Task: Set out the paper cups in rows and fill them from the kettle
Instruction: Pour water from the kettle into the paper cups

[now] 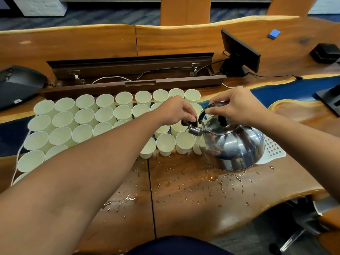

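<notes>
Gripping the kettle (232,142) handle – right hand (237,105), left hand (174,109) pinching its spout cap.

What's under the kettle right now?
The kettle sits tilted above a white perforated mat that shows at its right, with spilled water drops on the wooden table in front. The kettle's body hides whatever lies directly beneath it.
</notes>
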Demonstrator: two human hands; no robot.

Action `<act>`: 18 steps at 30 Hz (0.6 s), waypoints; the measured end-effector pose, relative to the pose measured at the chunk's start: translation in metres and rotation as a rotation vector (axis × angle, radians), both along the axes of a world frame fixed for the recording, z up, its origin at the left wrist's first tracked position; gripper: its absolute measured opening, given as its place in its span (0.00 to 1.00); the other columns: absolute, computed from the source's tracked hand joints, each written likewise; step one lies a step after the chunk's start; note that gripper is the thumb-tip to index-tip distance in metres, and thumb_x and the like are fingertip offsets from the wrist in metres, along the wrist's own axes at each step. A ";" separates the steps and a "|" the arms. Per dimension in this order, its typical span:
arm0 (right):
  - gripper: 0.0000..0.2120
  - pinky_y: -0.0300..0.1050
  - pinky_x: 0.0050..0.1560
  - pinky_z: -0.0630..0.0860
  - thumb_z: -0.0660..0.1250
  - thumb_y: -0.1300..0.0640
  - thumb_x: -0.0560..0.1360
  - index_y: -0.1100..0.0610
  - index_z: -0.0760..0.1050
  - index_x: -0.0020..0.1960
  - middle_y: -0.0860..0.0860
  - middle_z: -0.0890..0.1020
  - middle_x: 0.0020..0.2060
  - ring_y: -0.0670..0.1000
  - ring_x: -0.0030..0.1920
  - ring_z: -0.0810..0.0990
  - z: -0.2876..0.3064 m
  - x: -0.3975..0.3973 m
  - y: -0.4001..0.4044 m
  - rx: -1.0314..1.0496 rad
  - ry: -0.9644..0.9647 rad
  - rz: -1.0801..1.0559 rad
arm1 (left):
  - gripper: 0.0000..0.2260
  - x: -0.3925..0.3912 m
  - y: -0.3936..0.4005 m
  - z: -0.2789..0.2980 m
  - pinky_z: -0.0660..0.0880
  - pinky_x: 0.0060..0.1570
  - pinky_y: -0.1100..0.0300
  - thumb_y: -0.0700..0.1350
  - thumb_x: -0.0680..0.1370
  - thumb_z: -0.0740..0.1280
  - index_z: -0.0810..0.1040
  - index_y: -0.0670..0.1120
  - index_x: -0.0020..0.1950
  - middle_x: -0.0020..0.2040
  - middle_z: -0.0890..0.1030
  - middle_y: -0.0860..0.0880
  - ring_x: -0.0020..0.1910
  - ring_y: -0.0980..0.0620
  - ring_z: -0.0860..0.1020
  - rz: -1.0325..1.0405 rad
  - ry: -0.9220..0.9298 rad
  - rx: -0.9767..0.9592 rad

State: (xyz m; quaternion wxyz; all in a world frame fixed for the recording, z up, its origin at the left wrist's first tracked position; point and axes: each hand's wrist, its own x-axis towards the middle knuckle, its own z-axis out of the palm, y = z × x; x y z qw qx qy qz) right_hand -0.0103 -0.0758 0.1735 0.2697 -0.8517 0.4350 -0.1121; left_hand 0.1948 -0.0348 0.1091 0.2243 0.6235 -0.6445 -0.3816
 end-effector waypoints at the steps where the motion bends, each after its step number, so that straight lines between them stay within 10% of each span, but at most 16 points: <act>1: 0.11 0.48 0.50 0.79 0.75 0.48 0.71 0.53 0.85 0.51 0.47 0.85 0.44 0.47 0.47 0.82 0.002 0.000 0.001 -0.002 0.008 0.005 | 0.06 0.000 0.000 0.000 0.75 0.44 0.66 0.43 0.75 0.74 0.87 0.49 0.51 0.47 0.85 0.52 0.48 0.55 0.80 0.000 0.001 0.001; 13: 0.09 0.54 0.50 0.79 0.76 0.48 0.70 0.52 0.86 0.46 0.51 0.86 0.42 0.52 0.46 0.83 -0.002 -0.010 0.008 0.009 -0.040 -0.027 | 0.07 -0.005 0.002 0.001 0.74 0.42 0.66 0.44 0.74 0.75 0.87 0.48 0.51 0.45 0.84 0.53 0.44 0.58 0.80 -0.032 -0.026 -0.020; 18: 0.10 0.31 0.40 0.73 0.76 0.48 0.70 0.51 0.86 0.48 0.45 0.85 0.43 0.41 0.44 0.80 -0.004 -0.008 0.009 0.004 -0.102 -0.073 | 0.07 0.001 0.003 0.010 0.74 0.43 0.67 0.43 0.75 0.74 0.86 0.47 0.52 0.47 0.85 0.51 0.47 0.56 0.81 -0.048 -0.051 -0.014</act>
